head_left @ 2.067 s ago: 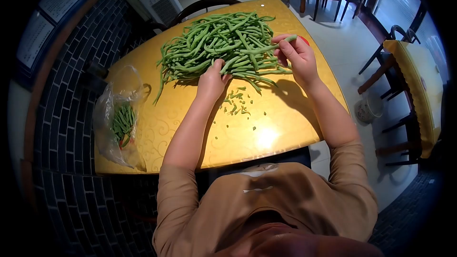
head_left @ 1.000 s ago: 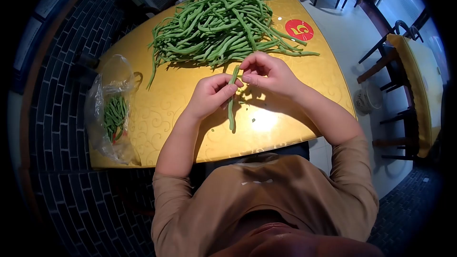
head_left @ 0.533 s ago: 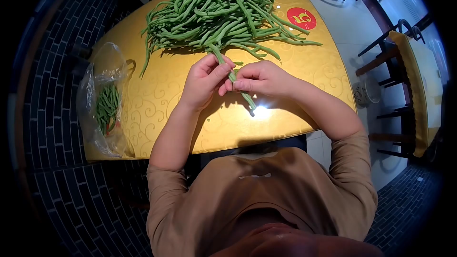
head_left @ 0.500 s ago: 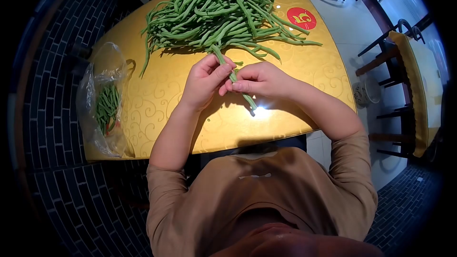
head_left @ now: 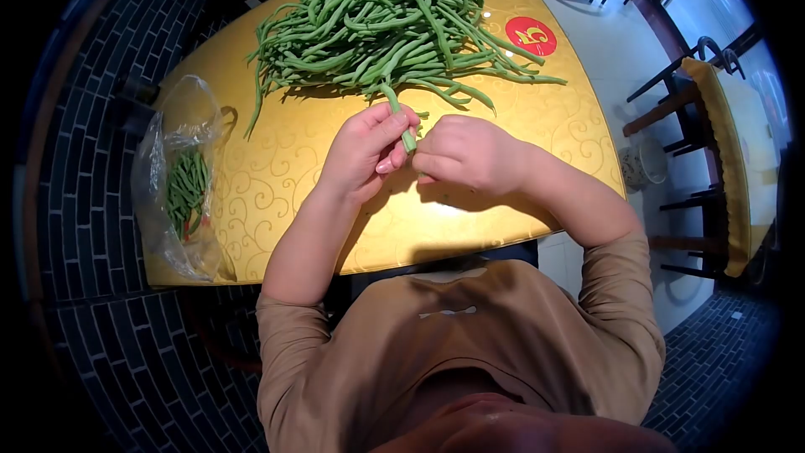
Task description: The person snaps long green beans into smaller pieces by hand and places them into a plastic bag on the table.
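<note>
My left hand (head_left: 369, 147) is closed around green beans (head_left: 396, 105), whose upper end reaches toward the large pile of green beans (head_left: 369, 25) and whose lower end shows just past my fingertips. Close beside that lower end, my right hand (head_left: 474, 155) is curled into a fist, knuckles up. Its fingertips are hidden, so what it holds cannot be seen. A small green bit (head_left: 423, 115) lies on the table behind the hands.
The table wears a gold patterned cover (head_left: 260, 201) with a red round sticker (head_left: 531, 35). At the left edge, a clear plastic bag (head_left: 155, 176) contains short bean pieces (head_left: 186, 189). A bin (head_left: 644, 164) stands on the floor to the right, near chairs and another table (head_left: 746, 159).
My right hand has turned over from a pinch on the beans into a fist. The long lower part of the beans, which pointed toward me, no longer shows. My left hand has barely moved.
</note>
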A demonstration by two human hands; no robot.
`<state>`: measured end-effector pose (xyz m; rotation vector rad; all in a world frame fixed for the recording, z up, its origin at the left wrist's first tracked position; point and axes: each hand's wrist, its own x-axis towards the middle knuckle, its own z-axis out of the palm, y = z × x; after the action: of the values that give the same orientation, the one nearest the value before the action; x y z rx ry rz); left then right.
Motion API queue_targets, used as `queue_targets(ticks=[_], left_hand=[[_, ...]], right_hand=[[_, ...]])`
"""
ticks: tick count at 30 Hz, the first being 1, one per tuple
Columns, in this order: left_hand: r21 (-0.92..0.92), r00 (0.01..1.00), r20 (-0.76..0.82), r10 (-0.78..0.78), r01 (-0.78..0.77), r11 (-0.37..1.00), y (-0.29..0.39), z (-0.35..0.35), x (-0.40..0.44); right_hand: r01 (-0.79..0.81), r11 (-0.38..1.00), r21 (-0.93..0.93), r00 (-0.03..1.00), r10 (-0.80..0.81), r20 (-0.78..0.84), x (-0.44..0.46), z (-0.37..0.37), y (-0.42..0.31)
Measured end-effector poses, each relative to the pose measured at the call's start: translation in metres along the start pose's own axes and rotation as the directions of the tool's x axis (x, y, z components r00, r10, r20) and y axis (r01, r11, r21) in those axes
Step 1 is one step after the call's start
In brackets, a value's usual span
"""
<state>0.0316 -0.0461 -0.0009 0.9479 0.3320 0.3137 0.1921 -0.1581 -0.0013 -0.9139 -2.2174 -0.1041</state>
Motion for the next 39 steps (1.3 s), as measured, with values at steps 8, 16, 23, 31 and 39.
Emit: queue_targets(ticks=[8, 16, 23, 31, 39], left_hand=[[0.443, 0.970, -0.076, 0.231, -0.175, 0.879, -0.013, 0.017, 0.000], [0.646, 0.951, -0.118, 0.286, -0.145, 0.750, -0.022, 0.016, 0.005], [0.634, 0.944, -0.096, 0.315, -0.186, 0.751, -0.030, 0.003, 0.011], [0.284, 0.947, -0.210, 0.241, -0.177, 0.942, -0.012, 0.000, 0.010], [0.259, 0.982, -0.121, 0.145, -0.110, 0.960, 0.004, -0.012, 0.002]], right_hand=[[-0.524, 0.378, 0.763, 0.575, 0.818, -0.011, 0.003, -0.007, 0.008], [-0.377, 0.053, 0.925, 0.495, 0.855, 0.153, -0.005, 0.018, 0.047], [-0.887, 0.461, 0.021, 0.434, 0.848, -0.305, -0.023, 0.016, 0.100], [-0.741, 0.582, 0.335, 0.650, 0.746, 0.144, 0.001, 0.004, 0.043], [-0.714, 0.590, 0.377, 0.695, 0.536, 0.479, 0.001, 0.003, 0.005]])
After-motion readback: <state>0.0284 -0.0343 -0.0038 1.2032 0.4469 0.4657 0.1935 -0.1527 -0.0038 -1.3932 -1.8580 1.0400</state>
